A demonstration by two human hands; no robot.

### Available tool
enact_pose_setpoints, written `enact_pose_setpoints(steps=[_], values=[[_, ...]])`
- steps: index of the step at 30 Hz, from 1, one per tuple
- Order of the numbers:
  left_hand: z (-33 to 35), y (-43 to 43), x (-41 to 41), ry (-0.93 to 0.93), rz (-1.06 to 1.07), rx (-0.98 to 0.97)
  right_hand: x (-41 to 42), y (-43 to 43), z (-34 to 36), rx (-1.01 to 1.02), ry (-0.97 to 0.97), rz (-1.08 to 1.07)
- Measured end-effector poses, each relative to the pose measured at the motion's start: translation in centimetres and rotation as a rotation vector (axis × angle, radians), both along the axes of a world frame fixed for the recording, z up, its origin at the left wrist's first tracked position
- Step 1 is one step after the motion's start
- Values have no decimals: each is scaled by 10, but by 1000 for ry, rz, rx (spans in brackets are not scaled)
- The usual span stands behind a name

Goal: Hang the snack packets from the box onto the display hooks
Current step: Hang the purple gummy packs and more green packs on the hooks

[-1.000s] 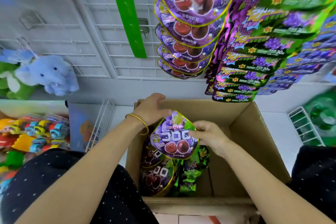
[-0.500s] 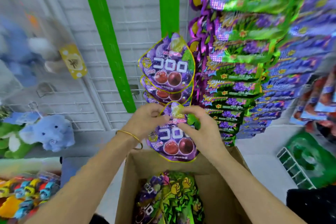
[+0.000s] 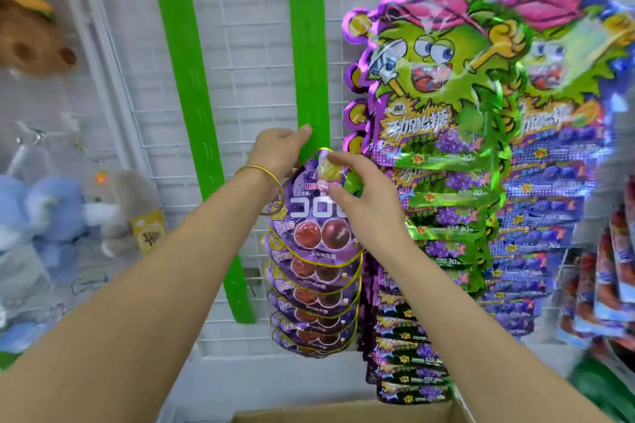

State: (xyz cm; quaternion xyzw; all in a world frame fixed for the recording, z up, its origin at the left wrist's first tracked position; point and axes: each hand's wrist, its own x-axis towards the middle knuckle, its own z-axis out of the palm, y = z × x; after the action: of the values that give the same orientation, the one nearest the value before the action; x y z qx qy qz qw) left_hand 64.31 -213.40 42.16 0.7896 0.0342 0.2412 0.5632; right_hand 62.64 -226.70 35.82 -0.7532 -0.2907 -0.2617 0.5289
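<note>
Pinching the top tab of a purple grape gummy packet (image 3: pixel 314 227) between thumb and forefinger, the right hand (image 3: pixel 366 206) held it up against the white wire grid panel (image 3: pixel 240 55), in front of the panel's lower middle. The left hand (image 3: pixel 278 151), with a gold bangle (image 3: pixel 261 171) on its wrist, sat at the packet's upper left edge. Its fingers curled toward the panel and were hidden behind the packet, so whether it gripped anything could not be told. A column of matching purple packets (image 3: pixel 312 316) hung on the panel directly beneath the held one. Green monster candy packets (image 3: pixel 436 79) covered the panel's right part, and a green vertical strip (image 3: pixel 307 45) ran down the panel above the left hand. Plush toys (image 3: pixel 44 216) hung left of the panel. The cardboard box (image 3: pixel 343 414) showed only its rim below the panel.
</note>
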Motion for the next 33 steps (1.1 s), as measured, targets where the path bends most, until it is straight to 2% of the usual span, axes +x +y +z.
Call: enact_pose_setpoints(steps=[18,26,29,33], values=[[4,-4,-11,41,-80,-92,10,5,16,10,58,1],[0,-1,-8,52,8,16,12,4,4,-51,86,7],[-14,3,-13,23,-28,21,13,3,-6,-120,91,-1],[-43,12,-24,-31,-83,165,6,1,-19,-284,-59,-150]])
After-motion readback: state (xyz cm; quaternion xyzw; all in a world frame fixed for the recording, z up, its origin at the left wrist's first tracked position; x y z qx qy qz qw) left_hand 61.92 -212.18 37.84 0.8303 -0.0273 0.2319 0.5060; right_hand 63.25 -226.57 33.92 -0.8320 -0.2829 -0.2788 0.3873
